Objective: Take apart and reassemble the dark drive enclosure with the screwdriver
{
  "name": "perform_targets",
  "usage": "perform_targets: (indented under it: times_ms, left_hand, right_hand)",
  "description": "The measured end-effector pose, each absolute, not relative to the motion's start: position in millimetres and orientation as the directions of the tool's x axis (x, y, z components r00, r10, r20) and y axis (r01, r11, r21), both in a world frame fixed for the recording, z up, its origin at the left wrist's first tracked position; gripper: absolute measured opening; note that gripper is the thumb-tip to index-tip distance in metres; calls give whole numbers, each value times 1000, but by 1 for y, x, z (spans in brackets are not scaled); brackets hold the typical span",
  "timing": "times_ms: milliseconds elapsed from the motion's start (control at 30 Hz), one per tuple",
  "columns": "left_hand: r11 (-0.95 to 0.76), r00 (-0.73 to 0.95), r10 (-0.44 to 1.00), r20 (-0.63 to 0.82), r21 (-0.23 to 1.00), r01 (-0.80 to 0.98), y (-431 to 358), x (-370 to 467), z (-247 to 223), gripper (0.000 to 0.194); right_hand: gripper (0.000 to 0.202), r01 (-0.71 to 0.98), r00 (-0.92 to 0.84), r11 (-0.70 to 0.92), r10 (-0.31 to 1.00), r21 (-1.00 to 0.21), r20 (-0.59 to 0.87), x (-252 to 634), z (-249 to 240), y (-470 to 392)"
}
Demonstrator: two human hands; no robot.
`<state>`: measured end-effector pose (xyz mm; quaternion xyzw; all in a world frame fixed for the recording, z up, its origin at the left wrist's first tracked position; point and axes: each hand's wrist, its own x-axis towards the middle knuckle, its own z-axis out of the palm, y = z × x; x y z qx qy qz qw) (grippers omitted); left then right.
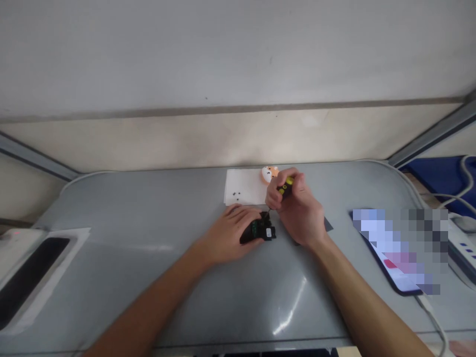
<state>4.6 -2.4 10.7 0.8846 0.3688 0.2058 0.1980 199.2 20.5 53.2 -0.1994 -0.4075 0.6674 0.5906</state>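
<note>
**Two Hands Meet Over a Black Gadget, Mid-Bench**

And here we are at the centre of the grey bench (148, 208), where all the action sits! The left hand (234, 233) has its fingers wrapped over a small black gadget (266, 232), pinning it on the bench, with a bit of green showing between fingers and thumb. Over on the right, the right hand (299, 213) is curled in a firm grip round the black-and-yellow handle of a screwdriver (286, 187). Its thin shaft slants down and left to the gadget's far right part (whether the tip actually bites is too small to call from here!).

Just beyond the hands lies the white paper (245, 178), with a few tiny dark pieces (238, 193) grouped on its left half and an orange-and-white toy (268, 174) at its far right corner. A flat dark piece (327, 225) peeks out from beneath the right wrist.

Out wide right, a phone (386, 265) lies with its screen lit, partly blurred, a white cable (433, 312) at its near end. Far left, a black slab (33, 277) rests on white sheeting.
</note>
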Motion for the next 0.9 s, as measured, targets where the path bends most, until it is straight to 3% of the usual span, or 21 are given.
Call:
perform_targets:
  times_ms: [900]
  left_hand:
    - [-681,656,709,258,493,542,-3,4,14,39]
  right_hand:
    - [35,-536,-205,44,962,-843,181,198,58,14]
